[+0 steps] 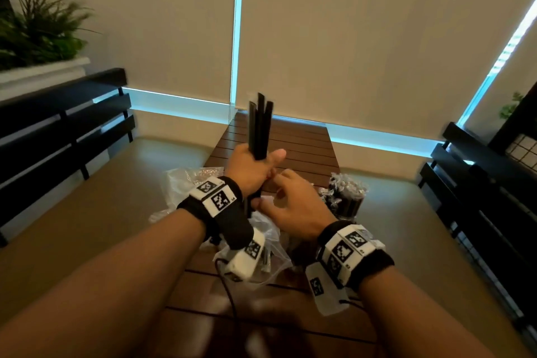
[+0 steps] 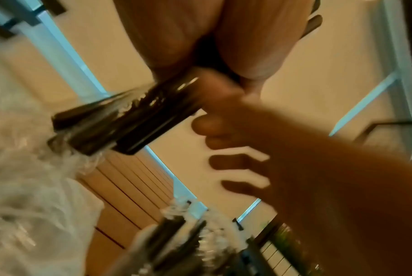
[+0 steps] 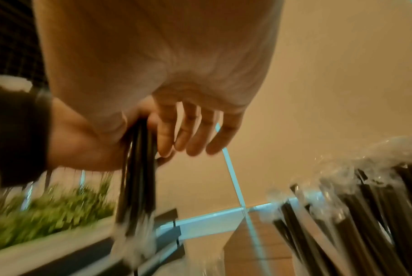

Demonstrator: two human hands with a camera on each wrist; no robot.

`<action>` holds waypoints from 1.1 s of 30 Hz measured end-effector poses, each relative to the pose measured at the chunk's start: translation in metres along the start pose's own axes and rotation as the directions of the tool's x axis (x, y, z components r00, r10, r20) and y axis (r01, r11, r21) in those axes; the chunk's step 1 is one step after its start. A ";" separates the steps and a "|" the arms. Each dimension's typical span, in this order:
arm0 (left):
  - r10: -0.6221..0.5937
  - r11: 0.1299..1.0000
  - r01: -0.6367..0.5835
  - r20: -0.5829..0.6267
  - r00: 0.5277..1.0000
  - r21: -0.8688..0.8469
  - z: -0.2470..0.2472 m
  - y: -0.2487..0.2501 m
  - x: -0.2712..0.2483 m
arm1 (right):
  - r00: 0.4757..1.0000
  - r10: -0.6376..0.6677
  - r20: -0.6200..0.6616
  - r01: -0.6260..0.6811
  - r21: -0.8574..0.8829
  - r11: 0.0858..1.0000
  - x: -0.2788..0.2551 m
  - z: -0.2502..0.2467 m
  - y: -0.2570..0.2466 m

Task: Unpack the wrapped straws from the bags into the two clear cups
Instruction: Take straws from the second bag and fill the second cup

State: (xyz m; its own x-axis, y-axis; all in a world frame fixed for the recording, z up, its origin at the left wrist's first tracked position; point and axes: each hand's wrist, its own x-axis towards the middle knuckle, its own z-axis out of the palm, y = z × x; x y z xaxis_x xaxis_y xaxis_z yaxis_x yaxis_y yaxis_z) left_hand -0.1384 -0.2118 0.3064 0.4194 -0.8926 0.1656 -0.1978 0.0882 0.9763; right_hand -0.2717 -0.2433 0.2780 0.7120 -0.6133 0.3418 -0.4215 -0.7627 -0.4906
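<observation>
My left hand grips a bundle of black wrapped straws upright above the brown slatted tabletop, while my right hand, fingers loosely spread, touches its lower end.

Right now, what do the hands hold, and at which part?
The left hand grips a bundle of black straws near its middle. The right hand holds nothing.
</observation>
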 end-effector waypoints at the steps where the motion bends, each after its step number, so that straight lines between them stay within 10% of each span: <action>1: 0.063 0.987 -0.063 0.006 0.998 0.151 -0.002 -0.002 0.000 | 0.995 0.000 -0.099 -0.001 -0.008 1.000 0.002 -0.011 0.002; 6: 0.145 0.830 -0.169 0.087 0.986 0.531 0.000 -0.017 -0.003 | 0.791 0.139 -0.596 0.030 0.264 0.964 0.021 -0.071 -0.013; 12: 0.173 0.787 -0.271 0.224 0.959 0.554 0.015 -0.019 -0.006 | 0.942 0.107 -0.318 -0.067 0.134 0.989 0.032 -0.051 -0.021; 21: 0.214 0.826 -0.251 0.131 0.968 0.505 0.027 -0.009 0.003 | 0.929 0.288 -0.231 -0.140 0.502 0.853 0.022 -0.029 0.006; 29: 0.118 0.879 -0.237 0.295 0.948 0.413 0.056 -0.008 0.006 | 0.856 0.326 -0.402 -0.150 0.410 0.900 0.028 -0.040 0.017; 33: -0.034 0.812 -0.219 0.418 0.908 0.541 0.054 -0.036 0.014 | 0.723 0.443 -0.530 -0.212 0.440 0.873 0.024 -0.052 0.038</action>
State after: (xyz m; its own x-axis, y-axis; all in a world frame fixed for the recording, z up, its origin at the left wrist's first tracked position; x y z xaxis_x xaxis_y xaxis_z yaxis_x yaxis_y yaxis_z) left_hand -0.1732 -0.2517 0.2656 0.0171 -0.9981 0.0588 -0.7314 0.0276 0.6814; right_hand -0.3000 -0.2980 0.3091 0.0311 -0.8902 0.4545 -0.2719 -0.4451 -0.8532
